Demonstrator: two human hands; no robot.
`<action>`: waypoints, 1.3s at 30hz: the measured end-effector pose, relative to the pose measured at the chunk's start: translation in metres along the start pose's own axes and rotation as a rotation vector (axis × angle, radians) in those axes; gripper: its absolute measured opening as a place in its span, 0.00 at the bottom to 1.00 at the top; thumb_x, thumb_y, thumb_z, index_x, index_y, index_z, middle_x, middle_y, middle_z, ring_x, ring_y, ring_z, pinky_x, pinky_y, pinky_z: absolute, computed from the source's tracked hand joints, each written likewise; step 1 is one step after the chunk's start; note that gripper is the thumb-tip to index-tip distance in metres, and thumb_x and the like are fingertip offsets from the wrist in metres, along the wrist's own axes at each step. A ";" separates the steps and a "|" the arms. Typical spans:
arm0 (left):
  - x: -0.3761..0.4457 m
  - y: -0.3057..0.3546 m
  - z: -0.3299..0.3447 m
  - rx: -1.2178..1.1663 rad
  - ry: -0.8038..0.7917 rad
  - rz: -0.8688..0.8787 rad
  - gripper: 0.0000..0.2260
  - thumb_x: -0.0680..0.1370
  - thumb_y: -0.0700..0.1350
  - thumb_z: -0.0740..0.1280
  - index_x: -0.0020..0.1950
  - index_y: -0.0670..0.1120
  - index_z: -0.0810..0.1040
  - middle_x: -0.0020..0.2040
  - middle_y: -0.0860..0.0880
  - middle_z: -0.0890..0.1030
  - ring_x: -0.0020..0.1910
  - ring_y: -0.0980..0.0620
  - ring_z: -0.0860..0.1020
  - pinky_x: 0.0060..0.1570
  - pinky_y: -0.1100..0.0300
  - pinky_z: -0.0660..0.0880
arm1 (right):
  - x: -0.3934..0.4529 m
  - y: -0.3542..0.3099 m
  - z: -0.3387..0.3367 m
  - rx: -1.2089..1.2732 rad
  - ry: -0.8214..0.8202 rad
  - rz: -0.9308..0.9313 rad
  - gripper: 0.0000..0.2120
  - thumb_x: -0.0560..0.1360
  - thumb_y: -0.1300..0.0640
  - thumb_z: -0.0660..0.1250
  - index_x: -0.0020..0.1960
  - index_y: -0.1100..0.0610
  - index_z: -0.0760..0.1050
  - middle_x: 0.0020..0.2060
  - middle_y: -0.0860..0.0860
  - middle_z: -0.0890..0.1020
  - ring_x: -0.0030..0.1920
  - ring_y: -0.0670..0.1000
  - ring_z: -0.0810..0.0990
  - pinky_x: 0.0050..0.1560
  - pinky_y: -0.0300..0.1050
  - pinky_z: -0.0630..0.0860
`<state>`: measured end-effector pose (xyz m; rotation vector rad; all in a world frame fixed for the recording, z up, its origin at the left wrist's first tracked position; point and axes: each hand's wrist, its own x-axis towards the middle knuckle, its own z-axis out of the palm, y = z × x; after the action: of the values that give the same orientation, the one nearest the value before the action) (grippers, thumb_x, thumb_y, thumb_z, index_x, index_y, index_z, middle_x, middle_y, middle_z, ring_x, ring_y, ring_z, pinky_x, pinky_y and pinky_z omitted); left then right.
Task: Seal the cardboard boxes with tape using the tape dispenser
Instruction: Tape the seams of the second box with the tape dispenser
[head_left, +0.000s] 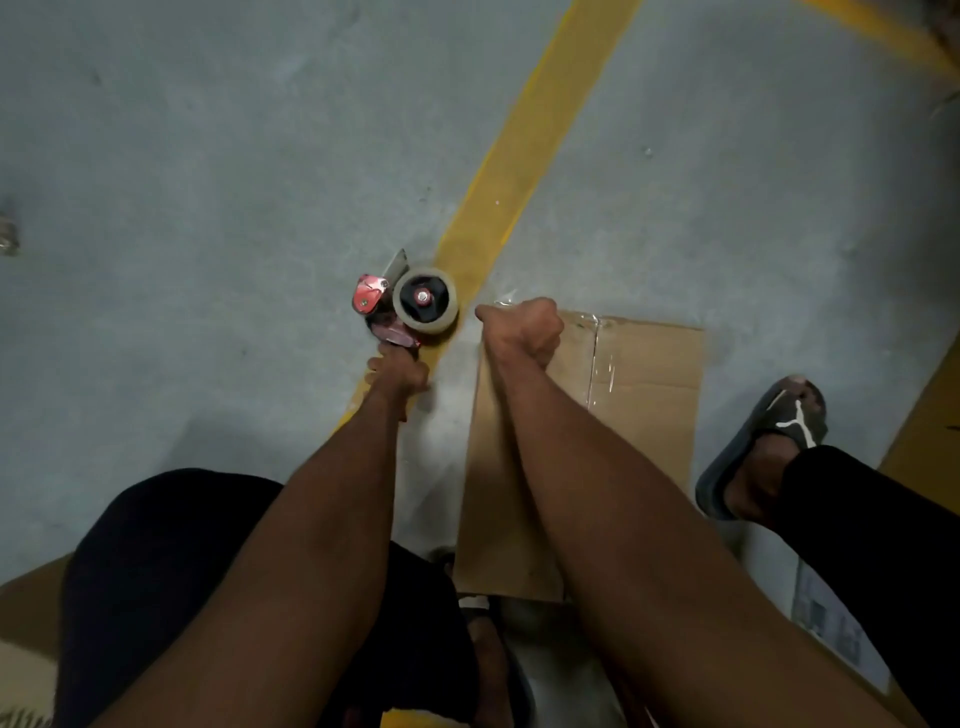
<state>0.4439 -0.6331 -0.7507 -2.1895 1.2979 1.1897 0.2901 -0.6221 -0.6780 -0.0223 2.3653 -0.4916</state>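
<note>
Left hand (399, 371) grip around tape dispenser (408, 304), right hand (524, 327) seemingly pinching tape (506, 300) over cardboard box (644, 374)

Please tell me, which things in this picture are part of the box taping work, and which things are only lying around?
Part of the job:
tape dispenser, gripped by the left hand
cardboard box, tape already along its seam
right hand, fist at the box's far edge

Just lying about:
yellow floor line
sandal on the person's foot
another box at lower left

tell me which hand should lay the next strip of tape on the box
Left. The left hand already grips the tape dispenser just off the cardboard box, while the right hand is fisted at the box's far corner.
</note>
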 end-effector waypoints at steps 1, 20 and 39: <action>-0.007 0.009 0.001 -0.068 0.124 -0.064 0.27 0.78 0.47 0.62 0.76 0.41 0.62 0.74 0.35 0.64 0.70 0.32 0.67 0.68 0.41 0.68 | -0.004 -0.002 0.002 -0.018 0.018 0.001 0.24 0.61 0.47 0.83 0.53 0.55 0.81 0.53 0.55 0.84 0.52 0.60 0.84 0.45 0.47 0.79; -0.066 0.059 0.033 0.266 0.401 1.209 0.17 0.77 0.37 0.67 0.65 0.36 0.76 0.59 0.38 0.77 0.56 0.39 0.78 0.56 0.47 0.77 | 0.020 0.072 -0.018 -0.260 0.088 -0.942 0.15 0.80 0.61 0.61 0.63 0.64 0.79 0.58 0.59 0.80 0.57 0.59 0.79 0.61 0.54 0.77; -0.049 0.106 0.031 0.475 0.194 0.823 0.24 0.86 0.56 0.49 0.57 0.41 0.76 0.55 0.35 0.81 0.56 0.35 0.79 0.53 0.46 0.72 | 0.093 0.054 -0.064 -0.800 -0.116 -0.906 0.25 0.85 0.40 0.46 0.63 0.49 0.77 0.61 0.53 0.82 0.62 0.58 0.78 0.65 0.55 0.65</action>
<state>0.3283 -0.6423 -0.7170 -1.4695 2.3980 0.7602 0.1850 -0.5641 -0.7143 -1.4663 2.1710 0.1006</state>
